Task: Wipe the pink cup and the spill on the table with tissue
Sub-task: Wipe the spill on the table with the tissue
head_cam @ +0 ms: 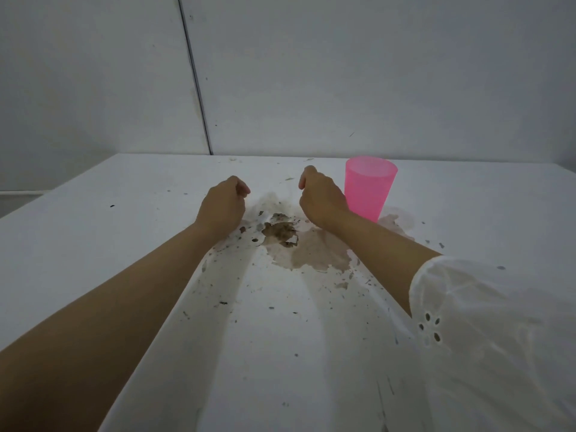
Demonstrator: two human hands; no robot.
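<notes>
From the head camera I see the pink cup (371, 188) standing upright near the far edge of the white worktop (124, 229). It is a smooth, slightly see-through plastic cone, wider at the rim than at the base. I judge it light and stiff but easy to tip over, and maybe slippery because liquid lies around its foot. I would take it around the middle of the wall.

My right hand (321, 198) is just to the left of the cup, and its back hides a part of the cup's wall; I cannot tell if it touches. My left hand (224, 207) is further to the left of the cup. Both hands have the fingers curled in, and I see no tissue in them or anywhere.

The spill (311, 251) spreads from the cup's base to the left and towards me. It is a thin brown puddle with a darker, rough patch and many small dark specks around. My white sleeve (483, 322), soft cloth with small holes, hangs nearer to me than the cup.
</notes>
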